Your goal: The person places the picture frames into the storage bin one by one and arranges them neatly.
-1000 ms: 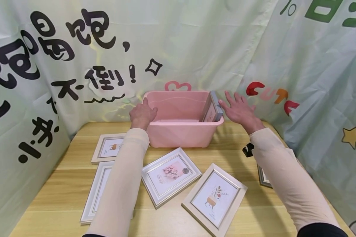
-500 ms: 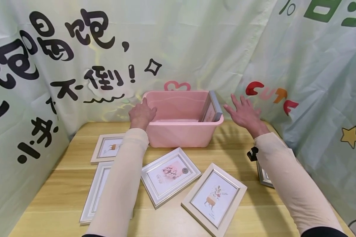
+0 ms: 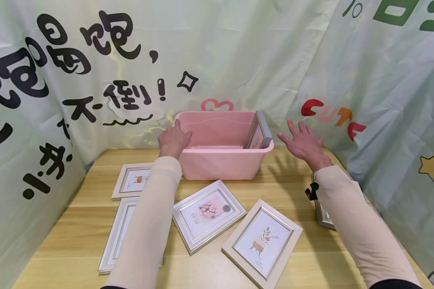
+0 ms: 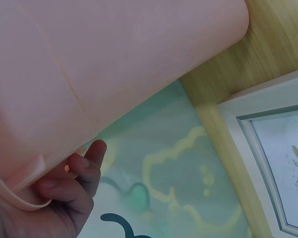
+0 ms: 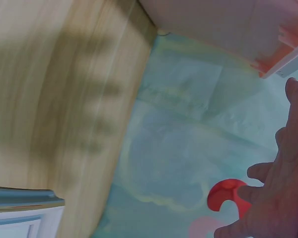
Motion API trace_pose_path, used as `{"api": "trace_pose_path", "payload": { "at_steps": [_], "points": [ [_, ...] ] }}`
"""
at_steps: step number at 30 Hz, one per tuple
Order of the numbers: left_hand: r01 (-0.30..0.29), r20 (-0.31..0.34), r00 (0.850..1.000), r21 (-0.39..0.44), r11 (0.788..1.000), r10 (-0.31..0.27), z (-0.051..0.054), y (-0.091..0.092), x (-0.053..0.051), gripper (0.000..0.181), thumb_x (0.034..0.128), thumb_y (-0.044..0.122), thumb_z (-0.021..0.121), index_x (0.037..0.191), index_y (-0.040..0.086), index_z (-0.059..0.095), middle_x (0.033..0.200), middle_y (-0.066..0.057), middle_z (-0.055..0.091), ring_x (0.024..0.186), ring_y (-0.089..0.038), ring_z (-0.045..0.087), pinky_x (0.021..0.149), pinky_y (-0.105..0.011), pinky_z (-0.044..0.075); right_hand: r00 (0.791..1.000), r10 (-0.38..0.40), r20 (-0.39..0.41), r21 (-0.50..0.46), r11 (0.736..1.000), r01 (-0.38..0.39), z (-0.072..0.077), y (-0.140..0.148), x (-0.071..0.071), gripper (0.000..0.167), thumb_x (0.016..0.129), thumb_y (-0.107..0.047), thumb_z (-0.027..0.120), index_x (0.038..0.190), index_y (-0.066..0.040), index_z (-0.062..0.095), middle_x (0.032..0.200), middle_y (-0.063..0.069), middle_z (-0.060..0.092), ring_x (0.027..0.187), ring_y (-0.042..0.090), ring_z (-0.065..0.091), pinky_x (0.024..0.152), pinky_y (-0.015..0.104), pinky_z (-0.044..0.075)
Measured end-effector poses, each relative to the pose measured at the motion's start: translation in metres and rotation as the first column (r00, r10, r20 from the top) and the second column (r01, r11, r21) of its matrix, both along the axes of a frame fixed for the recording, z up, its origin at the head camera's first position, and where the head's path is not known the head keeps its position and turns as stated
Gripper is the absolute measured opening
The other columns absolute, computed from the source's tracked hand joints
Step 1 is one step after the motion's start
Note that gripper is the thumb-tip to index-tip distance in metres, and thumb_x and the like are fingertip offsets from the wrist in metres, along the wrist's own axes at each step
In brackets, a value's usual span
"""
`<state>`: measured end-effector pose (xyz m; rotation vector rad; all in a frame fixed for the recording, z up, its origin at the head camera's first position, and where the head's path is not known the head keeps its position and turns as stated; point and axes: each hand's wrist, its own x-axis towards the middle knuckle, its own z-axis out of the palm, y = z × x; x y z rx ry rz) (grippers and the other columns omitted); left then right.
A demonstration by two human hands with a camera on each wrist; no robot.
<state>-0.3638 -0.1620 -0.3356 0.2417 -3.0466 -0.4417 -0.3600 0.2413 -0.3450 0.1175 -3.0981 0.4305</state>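
Observation:
A pink plastic bin (image 3: 220,164) stands at the back of the table, one grey picture frame (image 3: 261,130) leaning upright inside its right end. My left hand (image 3: 175,140) grips the bin's left rim; in the left wrist view the fingers of the left hand (image 4: 72,186) curl under that rim (image 4: 25,201). To the right of the bin, my right hand (image 3: 304,145) hangs in the air, fingers spread, touching nothing. The right wrist view shows the right hand (image 5: 283,178) apart from the bin (image 5: 223,29).
A silver frame with a flower print (image 3: 209,216) and a beige frame (image 3: 262,243) lie in front of the bin. Two more frames, one beige (image 3: 122,180) and one white (image 3: 110,245), lie partly under my left arm. Another (image 3: 324,218) is partly behind my right sleeve.
My right hand has moved away from the bin's right end, rightward and slightly down. The left hand has stayed on the left rim, and the bin and frames have not moved.

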Motion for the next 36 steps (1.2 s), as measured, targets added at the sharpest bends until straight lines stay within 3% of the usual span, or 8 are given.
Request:
{"api": "trace_pose_path", "payload": {
  "at_steps": [16,25,36],
  "points": [
    [-0.012,0.008,1.000,-0.016,1.000,0.012,0.003,-0.001,0.001,0.074,0.0960,0.055,0.037,0.151,0.009,0.021,0.126,-0.027,0.058,0.109,-0.046,0.061,0.091,-0.055,0.047,1.000,-0.015,0.023,-0.009,1.000,0.015,-0.016,0.016,0.006,0.087,0.089,-0.078,0.020,0.155,-0.029,-0.009,0.160,0.025,-0.006,0.145,0.053,-0.004,0.095,0.085,0.001],
    [-0.009,0.012,1.000,-0.012,1.000,0.009,0.003,0.001,0.000,0.076,0.0955,0.056,0.037,0.153,0.010,0.020,0.126,-0.026,0.058,0.108,-0.045,0.061,0.091,-0.054,0.047,0.999,-0.032,0.030,0.025,0.999,0.031,-0.025,0.023,0.010,0.091,0.088,-0.078,0.020,0.156,-0.023,-0.005,0.160,0.027,-0.002,0.144,0.054,-0.001,0.094,0.086,0.003],
    [-0.004,0.018,1.000,-0.011,1.000,0.005,0.002,0.000,0.001,0.075,0.0961,0.056,0.036,0.153,0.010,0.020,0.129,-0.027,0.056,0.111,-0.046,0.059,0.091,-0.055,0.047,0.997,-0.046,0.053,0.007,0.999,0.046,-0.041,0.034,0.015,0.092,0.089,-0.077,0.025,0.156,-0.023,-0.005,0.157,0.031,0.001,0.143,0.053,-0.001,0.093,0.086,-0.002]
  ]
}}
